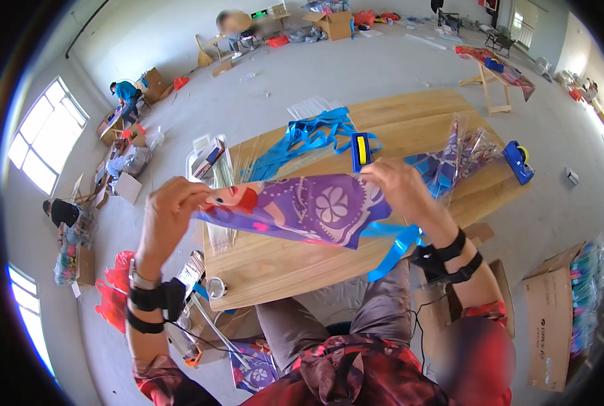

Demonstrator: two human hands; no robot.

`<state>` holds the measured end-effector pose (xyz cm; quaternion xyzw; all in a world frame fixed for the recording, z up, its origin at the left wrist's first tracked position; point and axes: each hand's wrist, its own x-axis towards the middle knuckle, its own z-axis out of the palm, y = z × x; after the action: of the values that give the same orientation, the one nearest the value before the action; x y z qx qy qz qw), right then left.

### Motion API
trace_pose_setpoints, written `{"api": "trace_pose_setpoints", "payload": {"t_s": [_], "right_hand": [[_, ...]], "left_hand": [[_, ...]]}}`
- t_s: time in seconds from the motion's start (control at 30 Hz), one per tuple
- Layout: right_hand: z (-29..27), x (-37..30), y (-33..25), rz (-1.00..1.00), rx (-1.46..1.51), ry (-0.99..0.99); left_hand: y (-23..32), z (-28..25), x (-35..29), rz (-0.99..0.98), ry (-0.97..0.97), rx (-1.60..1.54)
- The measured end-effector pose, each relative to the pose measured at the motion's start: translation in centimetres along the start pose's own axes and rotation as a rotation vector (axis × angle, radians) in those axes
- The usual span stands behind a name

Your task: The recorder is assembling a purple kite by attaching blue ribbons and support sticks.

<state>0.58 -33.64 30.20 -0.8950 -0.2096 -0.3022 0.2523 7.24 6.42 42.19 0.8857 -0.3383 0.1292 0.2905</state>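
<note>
Purple printed sheet, red-haired figure and white flower motif on it, is held up over the near part of the table, stretched sideways between both hands. Its left end is pinched between thumb and fingers of the left hand; its upper right corner is pinched by the right hand. Whether the sheet's lower edge touches the tabletop cannot be told. Blue ribbon strip is seen hanging below the sheet's right end, over the table's near edge. Behind the sheet, a tangled heap of blue ribbon is laid on the table, with a blue tape dispenser just beside it. Clear-wrapped printed pieces are piled farther right, near a second dispenser. Small round container is placed at the near left corner. On the floor, cardboard box is seen right, red plastic bag left.
</note>
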Motion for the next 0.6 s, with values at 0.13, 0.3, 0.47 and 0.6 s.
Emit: {"api": "trace_pose_setpoints", "payload": {"t_s": [0.13, 0.3, 0.47, 0.6], "right_hand": [[-3.7, 1.8, 2.6, 0.003, -0.062, -0.050], [-3.4, 5.7, 9.5, 0.253, -0.138, -0.209], [-0.6, 11.4, 19.3, 0.625, 0.222, -0.236], [-10.9, 19.5, 26.3, 0.169, -0.346, 0.391]], "left_hand": [[0.7, -3.1, 3.4, 0.011, -0.066, 0.088], [-2.0, -2.5, 11.0, 0.176, -0.069, 0.220], [-6.7, 1.5, 19.4, 0.117, 0.071, 0.385], [-2.0, 1.5, 25.1, 0.319, 0.631, 0.487]]}}
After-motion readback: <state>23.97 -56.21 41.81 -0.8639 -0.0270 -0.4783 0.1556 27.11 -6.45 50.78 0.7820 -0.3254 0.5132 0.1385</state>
